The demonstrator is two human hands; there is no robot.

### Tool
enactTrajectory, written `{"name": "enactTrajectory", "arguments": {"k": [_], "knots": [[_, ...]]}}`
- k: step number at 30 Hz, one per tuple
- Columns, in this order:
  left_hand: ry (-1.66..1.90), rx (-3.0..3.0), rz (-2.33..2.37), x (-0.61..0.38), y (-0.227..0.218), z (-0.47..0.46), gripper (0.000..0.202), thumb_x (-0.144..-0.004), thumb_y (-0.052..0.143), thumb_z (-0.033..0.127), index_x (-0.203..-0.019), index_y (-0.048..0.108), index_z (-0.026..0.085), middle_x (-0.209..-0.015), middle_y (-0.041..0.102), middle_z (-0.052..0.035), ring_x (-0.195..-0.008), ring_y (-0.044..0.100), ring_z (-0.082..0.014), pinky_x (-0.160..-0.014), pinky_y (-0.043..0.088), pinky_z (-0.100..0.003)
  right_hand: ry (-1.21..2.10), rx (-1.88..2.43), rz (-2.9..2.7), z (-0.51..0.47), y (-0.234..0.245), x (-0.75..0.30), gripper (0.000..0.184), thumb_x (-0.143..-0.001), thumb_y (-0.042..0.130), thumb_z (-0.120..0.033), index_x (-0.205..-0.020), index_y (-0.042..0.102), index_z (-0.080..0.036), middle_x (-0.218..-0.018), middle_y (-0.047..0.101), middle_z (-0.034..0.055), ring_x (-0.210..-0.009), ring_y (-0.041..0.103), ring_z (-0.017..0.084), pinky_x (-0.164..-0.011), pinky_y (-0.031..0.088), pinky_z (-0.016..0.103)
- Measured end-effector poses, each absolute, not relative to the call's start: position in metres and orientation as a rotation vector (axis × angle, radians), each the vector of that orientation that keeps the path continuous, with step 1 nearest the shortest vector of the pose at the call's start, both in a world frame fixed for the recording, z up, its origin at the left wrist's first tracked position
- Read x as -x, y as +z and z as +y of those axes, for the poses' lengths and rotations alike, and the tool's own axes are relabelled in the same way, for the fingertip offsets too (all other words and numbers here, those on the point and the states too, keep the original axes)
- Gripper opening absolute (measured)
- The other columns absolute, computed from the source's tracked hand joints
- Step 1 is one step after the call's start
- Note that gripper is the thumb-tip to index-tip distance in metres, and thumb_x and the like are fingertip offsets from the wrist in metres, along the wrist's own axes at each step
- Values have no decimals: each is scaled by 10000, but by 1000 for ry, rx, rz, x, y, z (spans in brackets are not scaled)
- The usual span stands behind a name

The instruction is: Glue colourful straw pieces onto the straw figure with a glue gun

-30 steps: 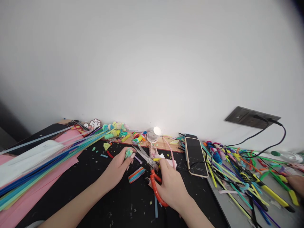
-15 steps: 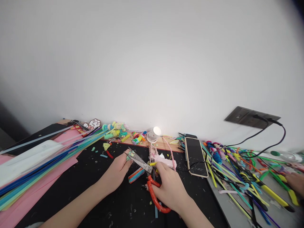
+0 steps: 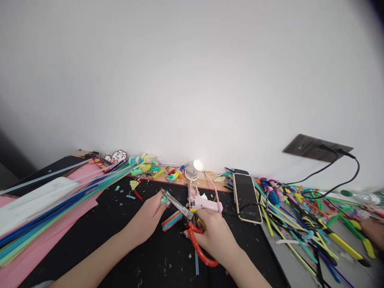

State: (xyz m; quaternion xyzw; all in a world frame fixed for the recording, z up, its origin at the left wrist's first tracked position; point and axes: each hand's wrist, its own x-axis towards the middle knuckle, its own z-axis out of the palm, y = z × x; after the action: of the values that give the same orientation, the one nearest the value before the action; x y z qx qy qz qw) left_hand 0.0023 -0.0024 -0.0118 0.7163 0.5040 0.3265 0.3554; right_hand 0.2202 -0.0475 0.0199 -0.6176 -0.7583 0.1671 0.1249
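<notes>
My right hand (image 3: 213,236) is closed round the red handles of a pair of scissors (image 3: 192,230). The metal blades point up and left, and their tips meet a small green fuzzy piece (image 3: 163,197). That piece is pinched in the fingers of my left hand (image 3: 149,218). Between my two hands a short striped bundle (image 3: 172,220) of orange, blue and pink lies on the black mat (image 3: 126,248). A pink glue gun (image 3: 201,201) lies just beyond my right hand.
A long bundle of coloured sticks (image 3: 60,210) and pink sheets (image 3: 36,256) lie at left. A phone (image 3: 247,197) is right of the glue gun, then a tangle of coloured stems (image 3: 303,218) and black cables. Another person's hand (image 3: 373,231) shows at the right edge.
The scissors swung left and their blades closed toward the green piece. My right hand slid a little toward me. My left hand turned the piece toward the blades.
</notes>
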Motion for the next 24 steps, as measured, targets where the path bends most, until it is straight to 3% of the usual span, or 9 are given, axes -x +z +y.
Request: {"name": "enactTrajectory", "arguments": {"k": [6, 12, 17, 24], "knots": [[807, -1792, 1288, -2, -7, -3, 294, -1009, 357, 490, -907, 487, 247, -862, 624, -24, -829, 601, -254, -770, 472, -375, 474, 1866, -2149, -47, 20, -221, 290, -798, 729, -265, -716, 453, -227, -713, 563, -27, -643, 492, 159, -579, 263, 255], [868, -1739, 1263, -3, -5, -5, 284, -1010, 369, 500, -1012, 503, 249, -896, 614, -15, -851, 588, -239, -783, 472, -349, 436, 1872, -2110, -49, 27, -217, 271, -759, 697, -228, -941, 495, -227, -961, 635, 40, -834, 588, 231, -668, 393, 285], [846, -1805, 1310, -3, -9, -3, 299, -988, 371, 473, -770, 384, 269, -694, 513, 31, -654, 524, -214, -641, 411, -325, 513, 1880, -2162, -50, 27, -218, 272, -789, 690, -288, -998, 529, -220, -1036, 672, 58, -894, 638, 262, -723, 411, 320], [868, -1805, 1306, -1, -8, -3, 264, -948, 386, 395, -714, 392, 272, -653, 501, 32, -613, 513, -209, -613, 384, -317, 531, 1884, -2203, -50, 28, -218, 237, -799, 718, -347, -903, 547, -221, -1013, 701, 69, -896, 650, 269, -713, 394, 315]]}}
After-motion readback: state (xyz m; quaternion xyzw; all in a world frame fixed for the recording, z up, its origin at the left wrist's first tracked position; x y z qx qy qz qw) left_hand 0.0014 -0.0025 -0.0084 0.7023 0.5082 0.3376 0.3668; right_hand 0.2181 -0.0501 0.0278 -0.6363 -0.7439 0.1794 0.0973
